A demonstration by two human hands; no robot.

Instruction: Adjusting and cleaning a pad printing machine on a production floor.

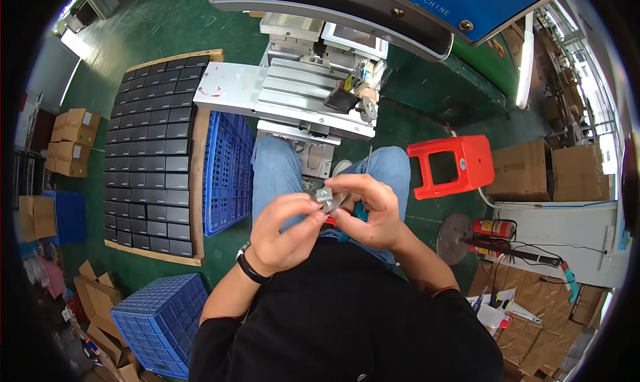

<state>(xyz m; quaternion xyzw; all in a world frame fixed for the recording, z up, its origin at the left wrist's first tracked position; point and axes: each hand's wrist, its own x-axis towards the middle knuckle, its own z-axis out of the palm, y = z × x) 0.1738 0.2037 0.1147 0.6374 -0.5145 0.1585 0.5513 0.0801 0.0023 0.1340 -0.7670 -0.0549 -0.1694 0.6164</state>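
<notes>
Between my two hands is a small grey metal block (pixel 325 197) with a stepped shape, held above my lap. The thumb and fingers of my left hand (pixel 287 229) pinch its left side. My right hand (pixel 370 209) closes on it from the right, fingertips on the upper and lower edges. Part of the metal block is covered by my fingers. Something teal (pixel 360 212) shows behind my right hand, too covered to name. Just beyond my knees stands a machine with a slotted metal table (pixel 293 92).
The blue machine head (pixel 427 2) overhangs the far side. To the left are stacked black boxes (pixel 157 149) on a pallet and a blue crate (pixel 227 172). A red stool (pixel 460 165) stands at right, near a fire extinguisher (pixel 493 229). Another blue crate (pixel 160 322) sits lower left.
</notes>
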